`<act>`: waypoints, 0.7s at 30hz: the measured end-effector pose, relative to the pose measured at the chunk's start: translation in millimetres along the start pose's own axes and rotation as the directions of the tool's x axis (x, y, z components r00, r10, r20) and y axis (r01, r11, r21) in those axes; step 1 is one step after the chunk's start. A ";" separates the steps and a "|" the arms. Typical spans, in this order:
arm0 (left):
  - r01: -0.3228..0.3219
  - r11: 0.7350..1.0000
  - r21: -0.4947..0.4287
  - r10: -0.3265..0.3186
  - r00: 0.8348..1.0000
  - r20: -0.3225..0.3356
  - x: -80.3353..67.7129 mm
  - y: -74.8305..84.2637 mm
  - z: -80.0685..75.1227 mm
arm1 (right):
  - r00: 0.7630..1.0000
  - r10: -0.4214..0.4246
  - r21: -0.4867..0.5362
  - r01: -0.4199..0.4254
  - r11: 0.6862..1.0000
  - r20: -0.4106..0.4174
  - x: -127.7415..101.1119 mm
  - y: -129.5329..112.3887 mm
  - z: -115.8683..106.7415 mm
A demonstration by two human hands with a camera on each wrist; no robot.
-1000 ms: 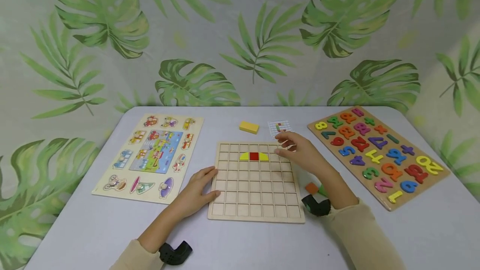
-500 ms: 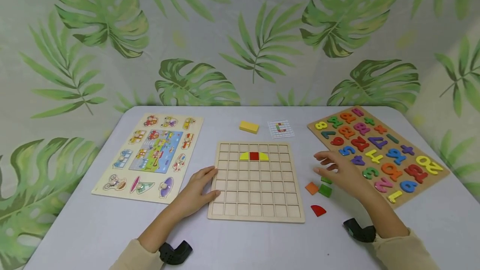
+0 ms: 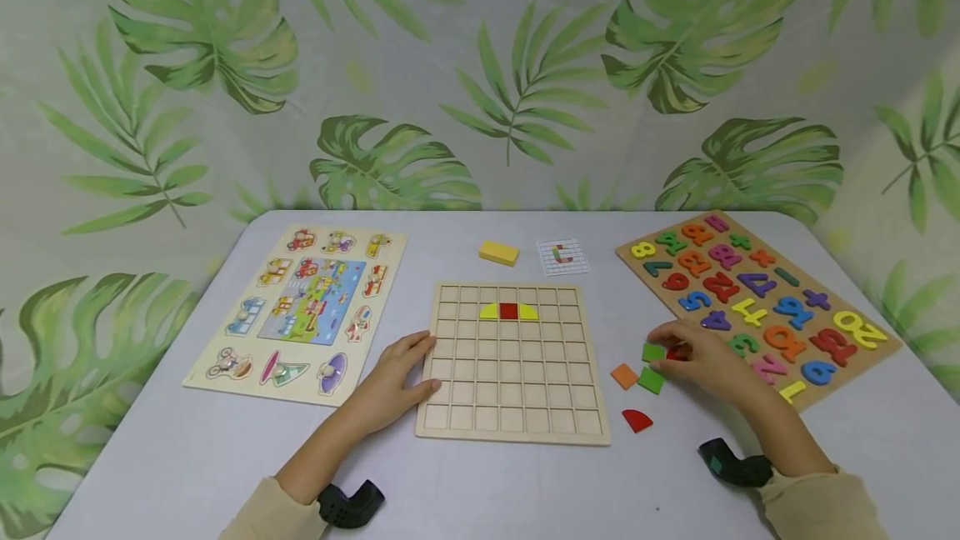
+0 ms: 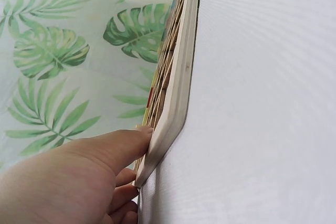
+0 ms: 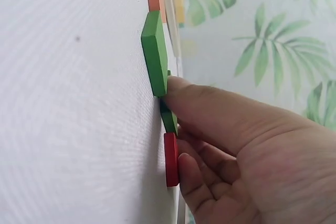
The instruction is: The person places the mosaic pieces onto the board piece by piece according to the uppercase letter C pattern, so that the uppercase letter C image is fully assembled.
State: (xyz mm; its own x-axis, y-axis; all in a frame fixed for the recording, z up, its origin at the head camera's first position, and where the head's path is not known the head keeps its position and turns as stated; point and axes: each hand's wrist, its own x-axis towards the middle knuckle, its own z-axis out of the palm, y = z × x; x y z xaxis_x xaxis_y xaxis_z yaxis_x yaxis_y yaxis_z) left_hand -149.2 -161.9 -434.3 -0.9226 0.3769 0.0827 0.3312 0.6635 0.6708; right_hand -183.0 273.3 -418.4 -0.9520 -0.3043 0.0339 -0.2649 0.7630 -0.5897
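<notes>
Head view: the left hand (image 3: 392,380), loosely spread, is touching the grid board's (image 3: 512,394) left edge; the right hand (image 3: 699,359), half-curled, is framing a green tile (image 3: 653,352) beside the board, grip unclear. The board's second-farthest row is holding yellow quarters (image 3: 490,312) flanking a red square (image 3: 508,312).

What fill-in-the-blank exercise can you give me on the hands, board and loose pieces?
1. The left hand touches the gridded board along its ____ edge.
2. On it, a red square sits between two pieces coloured ____.
3. Two loose squares near the right hand share one colour: ____.
4. The loose square nearest the board is ____.
Missing words: left; yellow; green; orange.
</notes>
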 end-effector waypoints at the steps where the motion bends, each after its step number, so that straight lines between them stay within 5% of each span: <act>1: 0.000 1.000 0.000 0.000 1.000 0.000 0.0 0.1 0.0 | 1.000 -0.006 -0.008 0.006 1.000 0.002 -0.2 0.1 -0.4; 13: 0.009 1.000 -0.010 -0.009 1.000 0.007 -0.8 -0.5 -0.6 | 1.000 0.011 0.004 -0.011 1.000 -0.020 2.2 -3.7 0.7; 21: 0.010 1.000 -0.016 -0.010 1.000 0.003 -0.1 -0.1 -0.1 | 0.995 -0.075 0.065 0.079 0.995 -0.060 5.9 -23.5 -3.1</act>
State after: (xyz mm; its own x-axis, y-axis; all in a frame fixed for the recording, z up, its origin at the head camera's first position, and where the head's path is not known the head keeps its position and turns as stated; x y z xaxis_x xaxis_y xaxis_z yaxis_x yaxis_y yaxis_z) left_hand -149.2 -162.1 -434.3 -0.9253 0.3720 0.0736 0.3184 0.6567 0.6836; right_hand -182.8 255.3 -401.8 -0.9370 -0.3259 0.1261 -0.3284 0.6982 -0.6361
